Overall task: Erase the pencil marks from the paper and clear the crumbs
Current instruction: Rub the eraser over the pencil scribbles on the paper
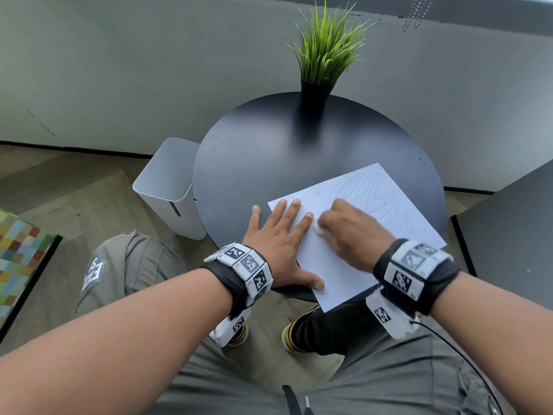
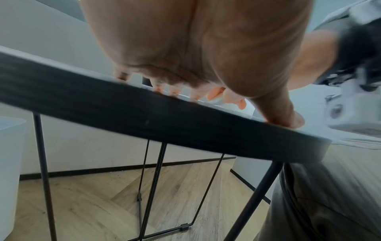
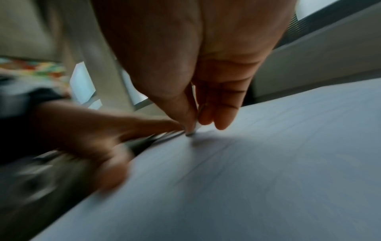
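A white sheet of paper point(image 1: 386, 211) with grey pencil scribbles on its far half lies on the round black table point(image 1: 269, 151). My left hand point(image 1: 278, 235) lies flat with spread fingers on the paper's left edge, thumb at the near edge. My right hand point(image 1: 347, 232) pinches a small white eraser point(image 1: 317, 230) and presses it on the paper beside the left fingertips. In the right wrist view the eraser point(image 3: 195, 126) sits between thumb and fingers against the paper point(image 3: 268, 163). From the left wrist view the left hand point(image 2: 185, 48) rests on the table rim point(image 2: 144, 119).
A black pot with green grass point(image 1: 320, 70) stands at the table's far side. A white bin point(image 1: 170, 187) stands on the floor left of the table. A dark surface point(image 1: 514, 235) lies to the right. My knees sit under the near rim.
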